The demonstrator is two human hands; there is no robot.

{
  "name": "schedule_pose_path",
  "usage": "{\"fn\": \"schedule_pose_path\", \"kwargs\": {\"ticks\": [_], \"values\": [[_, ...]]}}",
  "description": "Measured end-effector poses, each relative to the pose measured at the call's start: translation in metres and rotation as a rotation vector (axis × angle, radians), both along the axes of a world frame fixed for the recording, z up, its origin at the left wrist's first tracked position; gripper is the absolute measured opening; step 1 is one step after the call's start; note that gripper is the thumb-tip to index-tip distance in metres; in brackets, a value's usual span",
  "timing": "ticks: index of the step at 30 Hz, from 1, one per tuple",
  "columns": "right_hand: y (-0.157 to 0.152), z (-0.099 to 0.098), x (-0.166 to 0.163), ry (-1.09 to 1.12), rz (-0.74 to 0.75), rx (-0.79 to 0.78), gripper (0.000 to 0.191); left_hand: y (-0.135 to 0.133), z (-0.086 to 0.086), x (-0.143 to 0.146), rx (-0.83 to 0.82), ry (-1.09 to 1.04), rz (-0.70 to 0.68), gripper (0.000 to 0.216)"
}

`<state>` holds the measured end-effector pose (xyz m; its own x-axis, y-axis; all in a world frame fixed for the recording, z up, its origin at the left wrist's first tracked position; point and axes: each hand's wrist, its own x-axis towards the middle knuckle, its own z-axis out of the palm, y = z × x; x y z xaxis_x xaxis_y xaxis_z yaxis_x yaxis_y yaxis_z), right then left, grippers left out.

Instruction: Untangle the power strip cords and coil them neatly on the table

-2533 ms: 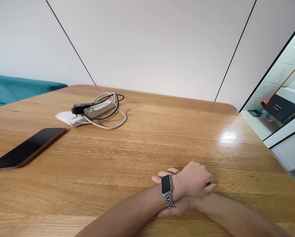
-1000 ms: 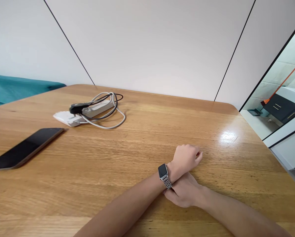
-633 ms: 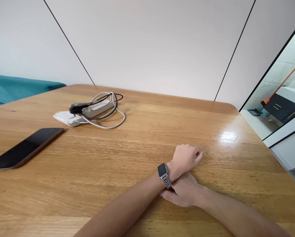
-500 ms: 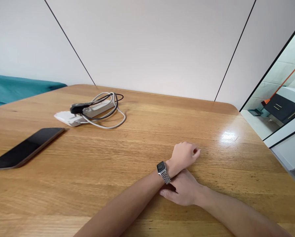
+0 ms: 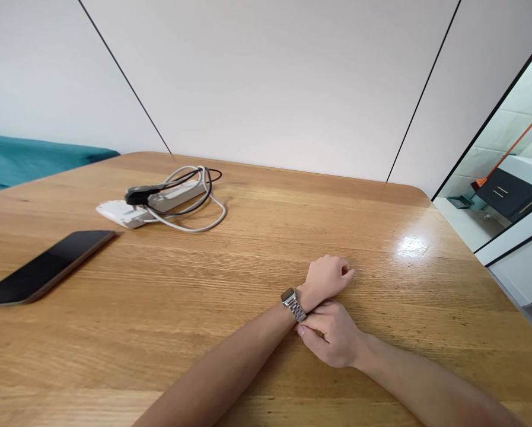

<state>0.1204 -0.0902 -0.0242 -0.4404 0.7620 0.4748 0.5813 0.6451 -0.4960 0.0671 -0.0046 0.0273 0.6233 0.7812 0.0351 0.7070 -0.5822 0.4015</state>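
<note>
My left hand (image 5: 326, 276) rests on the wooden table (image 5: 248, 249), its fingers curled loosely into a fist with nothing in them. On its wrist sits a watch with a silver link band (image 5: 292, 303), turned so that mostly the band shows. My right hand (image 5: 332, 335) lies just behind the left wrist, with its fingertips pinched on the watch band at the underside of the wrist.
A dark phone (image 5: 43, 268) lies face up at the left. A white power strip (image 5: 159, 198) with coiled white and black cables sits farther back. Teal fabric (image 5: 29, 160) shows beyond the table's left edge. A doorway (image 5: 501, 178) opens on the right.
My left wrist has turned, so the watch face has rolled away and the band shows. My right hand slid out from under the left wrist and pinched the band.
</note>
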Motion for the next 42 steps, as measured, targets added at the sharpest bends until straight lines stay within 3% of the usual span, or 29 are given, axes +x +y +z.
{"fn": "schedule_pose_path", "kwargs": {"ticks": [13,42], "values": [[-0.0013,-0.0039,0.0002,0.168,0.036,-0.006,0.038,-0.0049,0.0044,0.0023,0.078,0.149,-0.048,0.035],[-0.0017,0.0012,0.0007,0.215,0.054,-0.088,0.037,-0.0054,0.0064,0.0021,0.138,0.21,-0.071,0.036]]}}
